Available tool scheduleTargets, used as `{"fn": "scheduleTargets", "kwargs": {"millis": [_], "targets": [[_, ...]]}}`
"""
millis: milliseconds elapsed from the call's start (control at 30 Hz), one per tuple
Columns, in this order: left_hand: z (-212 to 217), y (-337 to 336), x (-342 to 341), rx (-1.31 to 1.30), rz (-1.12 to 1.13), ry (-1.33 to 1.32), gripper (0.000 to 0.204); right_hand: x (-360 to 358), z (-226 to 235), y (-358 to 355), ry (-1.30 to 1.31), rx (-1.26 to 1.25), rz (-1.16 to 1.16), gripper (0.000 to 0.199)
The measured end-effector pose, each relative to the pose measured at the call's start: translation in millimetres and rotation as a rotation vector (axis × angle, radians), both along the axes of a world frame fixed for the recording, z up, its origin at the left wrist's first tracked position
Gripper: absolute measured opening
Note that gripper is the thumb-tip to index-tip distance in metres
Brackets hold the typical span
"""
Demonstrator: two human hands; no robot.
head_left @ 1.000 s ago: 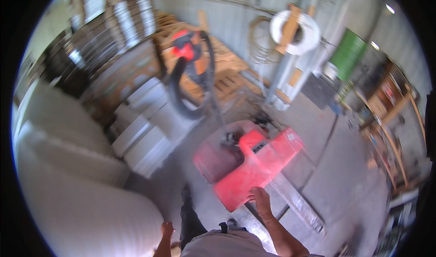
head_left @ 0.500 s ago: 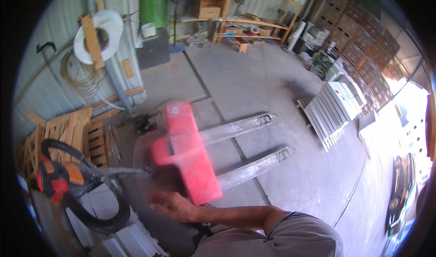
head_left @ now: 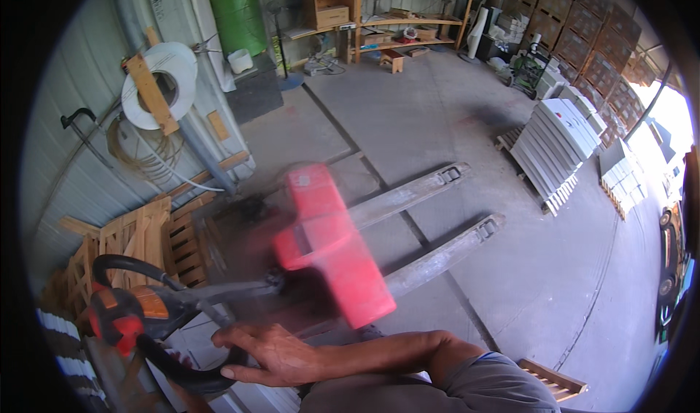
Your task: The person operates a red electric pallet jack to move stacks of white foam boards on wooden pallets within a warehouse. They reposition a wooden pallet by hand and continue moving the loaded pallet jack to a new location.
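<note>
Panels (head_left: pixel 550 147), pale and stacked on a slatted base, are seen at the upper right, well apart from the tips of the forks (head_left: pixel 446 258). Behind them, brown boxes (head_left: pixel 558 19) are piled to the top edge. Across to the upper left: a green drum (head_left: pixel 237 19) is propped near the wall, a white ring-shaped roll (head_left: pixel 182 77) is crossed by a plank, and wooden pallets (head_left: pixel 135 230) are crowded below. Slats of another pallet (head_left: pixel 550 380) are glimpsed at lower right. White blocks (head_left: pixel 197 336) are partly covered by the handle at lower left.

And the pallet truck itself: its red body (head_left: pixel 343 249) is set at the frame's centre, its black handle loop (head_left: pixel 179 369) angled to the lower left. Onto that loop the right hand (head_left: pixel 273 354) is brought, thumb and fingers parted with the loop's end between them; whether the clasp is closed cannot be told. The left hand (head_left: pixel 181 360) is mostly hidden behind the loop, its grip impossible to tell.

What has changed? Half a second ago the right hand was blurred beside the red body, clear of the loop; now the loop is met. The red body is shifted rightward in the frame, and the lower-right pallet is newly revealed.
</note>
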State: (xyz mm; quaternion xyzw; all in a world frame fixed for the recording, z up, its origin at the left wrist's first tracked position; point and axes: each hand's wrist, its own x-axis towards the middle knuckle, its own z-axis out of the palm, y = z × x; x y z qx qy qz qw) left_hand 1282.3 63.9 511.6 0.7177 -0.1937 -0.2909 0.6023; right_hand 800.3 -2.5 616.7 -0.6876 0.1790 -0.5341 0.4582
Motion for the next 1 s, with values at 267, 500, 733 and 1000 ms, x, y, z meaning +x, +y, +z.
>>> {"fn": "scheduleTargets", "kwargs": {"millis": [267,500,733,1000], "targets": [[147.1,-126.7,28.9,-0.283,-0.452,-0.234,0.049,87.9,60.4,0.2,0.161,-0.018,-0.051,0.058],[195.9,-169.7,-10.2,-0.42,-0.515,0.063,0.05,120.6,111.8,-0.9,0.636,0.078,-0.139,0.053],[224.8,-187.3,-36.0,-0.311,-0.576,-0.139,0.046,155.3,124.1,-23.5,0.67,0.058,-0.339,0.049],[256.1,-152.6,-89.3,-0.398,-0.993,-0.163,0.037,158.6,118.6,-14.8,0.535,0.278,-0.163,0.048]]}}
